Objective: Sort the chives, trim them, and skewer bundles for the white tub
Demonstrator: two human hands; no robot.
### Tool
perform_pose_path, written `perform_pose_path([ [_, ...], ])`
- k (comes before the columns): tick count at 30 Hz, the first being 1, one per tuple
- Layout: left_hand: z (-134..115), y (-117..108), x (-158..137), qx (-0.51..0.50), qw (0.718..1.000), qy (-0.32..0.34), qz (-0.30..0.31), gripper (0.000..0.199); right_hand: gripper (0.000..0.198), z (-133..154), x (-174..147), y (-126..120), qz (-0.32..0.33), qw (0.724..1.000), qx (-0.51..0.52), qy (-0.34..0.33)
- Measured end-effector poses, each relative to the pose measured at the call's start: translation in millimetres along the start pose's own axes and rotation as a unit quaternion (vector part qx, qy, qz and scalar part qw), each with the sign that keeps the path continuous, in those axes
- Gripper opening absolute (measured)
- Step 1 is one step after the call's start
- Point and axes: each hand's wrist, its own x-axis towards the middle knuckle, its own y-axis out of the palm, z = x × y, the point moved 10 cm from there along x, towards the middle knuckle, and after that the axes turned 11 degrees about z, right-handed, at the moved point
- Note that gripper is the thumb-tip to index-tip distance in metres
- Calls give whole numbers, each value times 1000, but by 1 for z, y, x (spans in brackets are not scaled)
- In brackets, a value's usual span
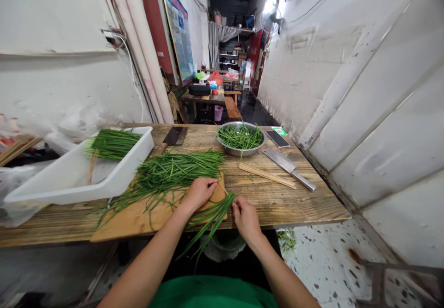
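Green bunch [219, 210]: over the near right corner of the board [135, 218]; best kept even.
Right grip [246, 216]: pinches its far end.
Left grip [200, 192]: pinches a thin stick [222, 186]; best held straight.
Green pile [176, 169]: farther left.

Scuffed white walls [333, 44], bright lamp [269, 7], speckled floor [326, 261], wooden bench [232, 107], grey curtain [214, 42]

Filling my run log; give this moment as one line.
left hand: pinching bamboo skewer; right hand: touching small chive bunch; on cutting board: larger chive pile; right of board: cleaver
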Motion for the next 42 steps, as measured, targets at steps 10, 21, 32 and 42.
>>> perform_pose_path([
  [10,-8,-2,-3,17,1000,5,6,27,18,-2,0,2,6,1000,-5,3],
  [21,-14,-1,-3,19,999,29,23,25,19,-1,1,1,0,1000,-4,3],
  [32,-64,4,-27,58,984,146,88,28,18,0,4,2,2,1000,4,8],
  [42,-7,-19,-3,188,981,31,-19,21,17,-1,1,2,-5,1000,-12,9],
])
